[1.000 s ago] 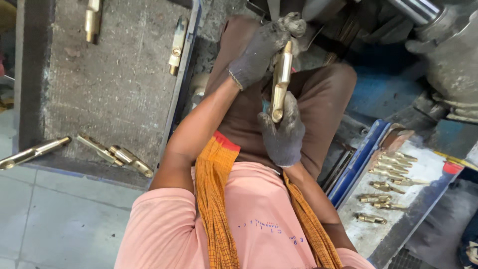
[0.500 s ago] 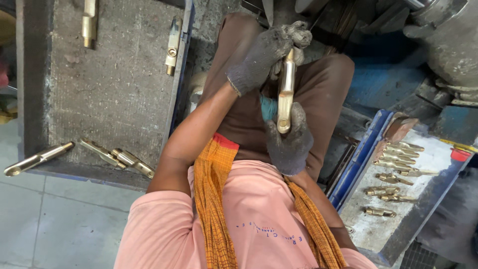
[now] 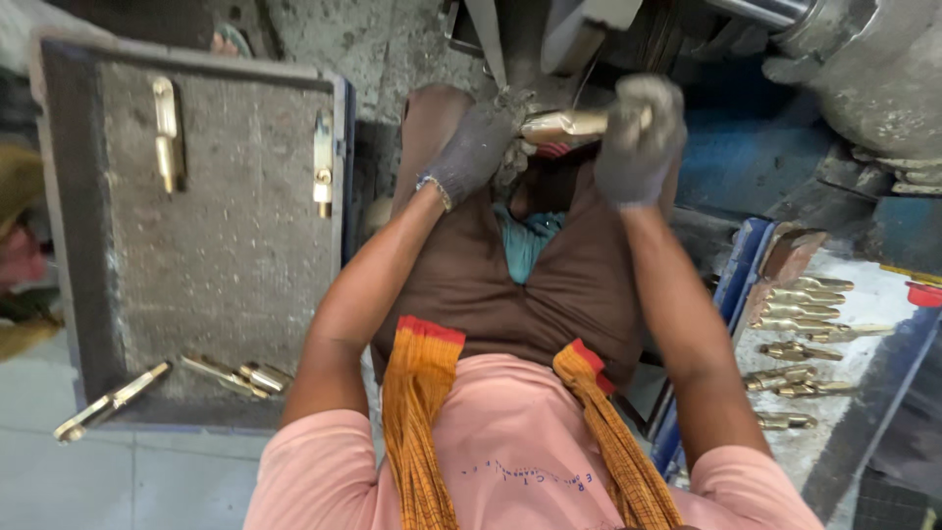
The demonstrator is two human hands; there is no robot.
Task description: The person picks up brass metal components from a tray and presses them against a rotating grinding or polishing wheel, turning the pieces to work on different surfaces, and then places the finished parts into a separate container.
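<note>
1. The brass rod (image 3: 569, 124) lies roughly level between both gloved hands, above the person's lap and close under the grey machine (image 3: 863, 69) at the top of the view
2. It looks like solid metal, so I judge it stiff, fairly heavy for its size and smooth enough to slip; the knit gloves should help, and the two ends are the sensible places to hold it
3. The right hand (image 3: 640, 137) is closed around one end of the brass rod, fingers wrapped over it
4. The left hand (image 3: 479, 152) closes on the other end, its fingertips hidden among dark machine parts
5. To the person's left, a grey tray (image 3: 226, 245) carries loose brass pieces: two near its far edge (image 3: 165, 132) and several at its near edge (image 3: 231, 375), one poking over the near left corner
6. To the right, a blue-rimmed tray (image 3: 741, 285) holds rows of smaller brass fittings (image 3: 805, 314), well apart from the hands
</note>
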